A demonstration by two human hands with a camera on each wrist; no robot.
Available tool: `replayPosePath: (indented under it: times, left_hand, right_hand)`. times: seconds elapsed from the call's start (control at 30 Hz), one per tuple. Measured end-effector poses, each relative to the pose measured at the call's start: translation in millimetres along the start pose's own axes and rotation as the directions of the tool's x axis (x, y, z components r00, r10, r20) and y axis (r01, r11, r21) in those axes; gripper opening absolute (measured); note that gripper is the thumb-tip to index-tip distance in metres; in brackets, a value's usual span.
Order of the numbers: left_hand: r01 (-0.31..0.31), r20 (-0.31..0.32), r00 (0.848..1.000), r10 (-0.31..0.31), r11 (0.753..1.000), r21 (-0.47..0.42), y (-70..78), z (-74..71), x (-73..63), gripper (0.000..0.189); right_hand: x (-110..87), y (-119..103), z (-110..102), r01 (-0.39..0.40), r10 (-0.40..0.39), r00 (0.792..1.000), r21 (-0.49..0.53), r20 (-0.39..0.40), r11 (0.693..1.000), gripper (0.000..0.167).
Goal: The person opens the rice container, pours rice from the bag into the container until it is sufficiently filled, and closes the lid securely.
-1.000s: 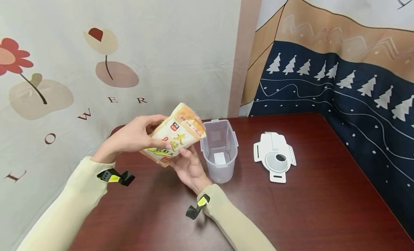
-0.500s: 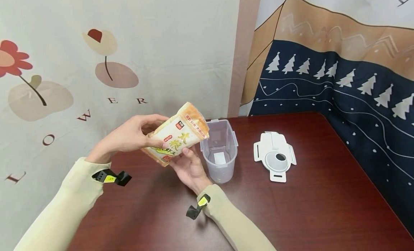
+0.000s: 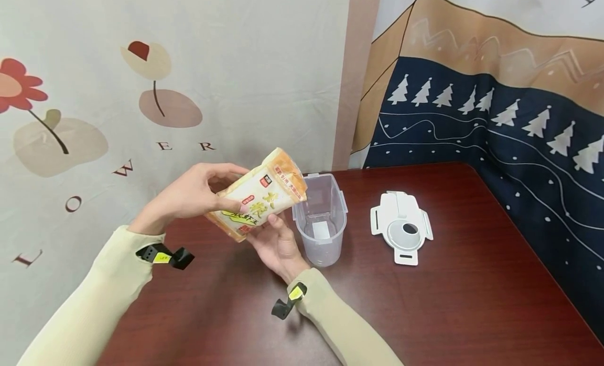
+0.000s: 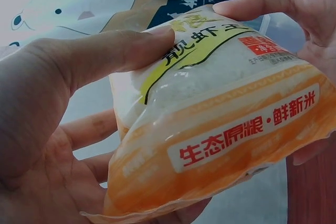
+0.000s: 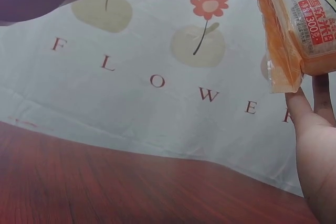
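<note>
A bag of rice (image 3: 259, 195), white and orange with printed characters, is held tilted above the table by both hands. My left hand (image 3: 191, 195) grips it from the left, thumb across the printed front. From below, my right hand (image 3: 278, 245) holds its lower right side with the thumb on the front. In the left wrist view the bag's orange sealed end (image 4: 226, 156) faces the camera. The bag's upper end leans over the left rim of a clear plastic container (image 3: 322, 253), which stands upright with a white label on it.
A white lid (image 3: 401, 227) with side clips and a round opening lies on the dark red table (image 3: 453, 303), right of the container. Printed cloth (image 3: 273, 67) hangs behind the table and along its right side.
The bag's upper end has shifted slightly right and up toward the container. Both hands keep their hold; the container and lid have stayed in place.
</note>
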State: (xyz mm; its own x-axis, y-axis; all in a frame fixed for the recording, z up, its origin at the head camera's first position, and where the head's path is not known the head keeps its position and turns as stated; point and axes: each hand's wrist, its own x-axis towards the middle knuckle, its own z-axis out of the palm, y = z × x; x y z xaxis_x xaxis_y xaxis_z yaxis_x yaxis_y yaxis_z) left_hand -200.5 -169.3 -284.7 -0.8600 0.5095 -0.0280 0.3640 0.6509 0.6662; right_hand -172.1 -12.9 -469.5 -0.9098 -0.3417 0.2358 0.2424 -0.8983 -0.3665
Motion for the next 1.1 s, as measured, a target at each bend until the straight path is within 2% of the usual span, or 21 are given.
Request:
replayPosePath:
  times: [0.27, 0.53, 1.1]
  left_hand:
    - [0.021, 0.002, 1.000, -0.021, 0.999, 0.024, 3.5, -2.1, -0.3, 0.064]
    - [0.043, 0.023, 0.999, -0.045, 0.997, 0.058, 5.9, -3.6, 1.3, 0.061]
    - [0.043, 0.068, 0.996, -0.050, 0.994, 0.105, 16.9, -5.6, 2.9, 0.055]
  right_hand:
    - [0.5, 2.2, -3.6, 0.000, 0.001, 1.000, -0.029, 0.028, 1.000, 0.066]
    - [-0.7, 5.0, -5.7, -0.005, 0.005, 1.000, -0.020, 0.020, 1.000, 0.064]
    - [-2.1, 6.0, -6.5, 0.005, -0.005, 1.000, 0.016, 0.022, 1.000, 0.067]
